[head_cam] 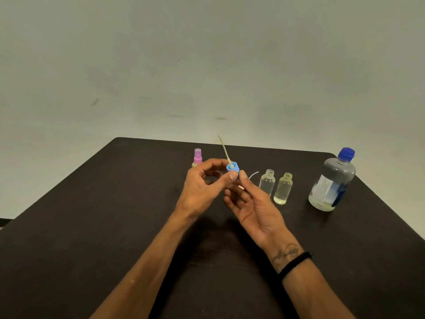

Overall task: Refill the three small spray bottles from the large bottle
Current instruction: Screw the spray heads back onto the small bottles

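Left hand (202, 187) pinches a small blue plastic spray-pump cap (232, 168) between thumb and forefinger, held upside down above the table centre; its thin pale dip tube (223, 148) sticks up and tilts back-left. Right hand (250, 203) sits just below and right of the cap, palm up, fingers loosely curled, fingertips touching or nearly touching the cap's underside; can't tell if it truly grips. A black cord bracelet (295, 263) circles the right wrist, w/ a tattoo beside it.

Behind the left hand, partly hidden by its knuckles: a small bottle w/ pink spray top still on (197, 156), upright. A thin white tube (253, 174), prob. from another removed pump, pokes out from behind the right fingers, lying on the table; the pump itself is hidden.

Right of the hands, two small clear plastic bottles stand open, no caps, just beside each other: the nearer-left clear one (267, 181) and a yellowish-tinted one (283, 188) w/ a little liquid at the bottom. Both upright.

Well apart to the far right, the large clear plastic bottle w/ dark blue screw cap (333, 180) stands upright, cap on, label facing the camera, low liquid level.

All rest on a dark brown matte table (115, 215), w/ a plain pale grey-green wall (207, 65) behind.
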Demonstrator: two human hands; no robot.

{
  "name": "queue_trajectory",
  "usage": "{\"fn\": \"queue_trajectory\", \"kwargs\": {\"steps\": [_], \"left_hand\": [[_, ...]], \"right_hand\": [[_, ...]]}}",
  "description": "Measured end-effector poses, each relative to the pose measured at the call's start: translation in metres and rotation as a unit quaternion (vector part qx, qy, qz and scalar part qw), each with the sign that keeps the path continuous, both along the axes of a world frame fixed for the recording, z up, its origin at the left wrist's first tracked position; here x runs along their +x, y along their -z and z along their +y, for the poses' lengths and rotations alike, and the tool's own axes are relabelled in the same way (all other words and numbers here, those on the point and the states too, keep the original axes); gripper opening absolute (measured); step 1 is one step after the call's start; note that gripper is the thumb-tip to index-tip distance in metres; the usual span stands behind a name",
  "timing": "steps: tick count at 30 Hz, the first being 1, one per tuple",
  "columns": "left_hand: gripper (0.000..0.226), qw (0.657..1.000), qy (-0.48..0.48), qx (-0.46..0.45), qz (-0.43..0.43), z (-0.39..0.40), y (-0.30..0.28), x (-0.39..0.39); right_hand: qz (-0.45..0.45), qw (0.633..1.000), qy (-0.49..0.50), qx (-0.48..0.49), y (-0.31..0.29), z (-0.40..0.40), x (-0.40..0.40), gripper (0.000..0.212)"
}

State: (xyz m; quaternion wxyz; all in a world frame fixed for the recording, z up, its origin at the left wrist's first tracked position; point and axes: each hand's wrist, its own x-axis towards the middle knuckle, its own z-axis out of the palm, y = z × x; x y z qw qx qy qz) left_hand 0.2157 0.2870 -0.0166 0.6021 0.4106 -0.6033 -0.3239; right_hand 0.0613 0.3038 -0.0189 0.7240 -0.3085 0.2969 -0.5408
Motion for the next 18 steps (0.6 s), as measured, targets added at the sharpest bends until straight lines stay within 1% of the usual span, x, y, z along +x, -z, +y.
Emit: {"fn": "queue_trajectory", "kwargs": {"steps": [2,5,8,12,15,18], "left_hand": [[0.035,1.0,0.012,0.001,-0.021,-0.001,0.002,-0.003],[0.038,0.999,0.03,0.006,-0.012,-0.001,0.005,-0.012],[0.035,0.999,0.049,0.007,-0.002,-0.004,0.005,-0.024],[0.046,0.996,0.086,0.012,0.001,-0.011,0.009,-0.043],[0.062,0.995,0.09,0.039,-0.014,-0.017,0.023,-0.056],[0.083,0.994,0.049,0.074,-0.058,-0.023,0.031,-0.068]], "right_hand": [[-0.039,0.999,-0.003,0.027,-0.004,0.001,-0.002,0.024],[-0.082,0.996,-0.003,0.04,-0.008,0.0,-0.004,0.024],[-0.111,0.993,0.011,0.034,-0.009,-0.001,-0.011,0.027],[-0.134,0.99,0.045,0.01,-0.014,-0.007,-0.028,0.018],[-0.174,0.981,0.081,-0.012,-0.019,-0.011,-0.044,0.029],[-0.196,0.973,0.117,-0.029,-0.021,-0.014,-0.058,0.044]]}}
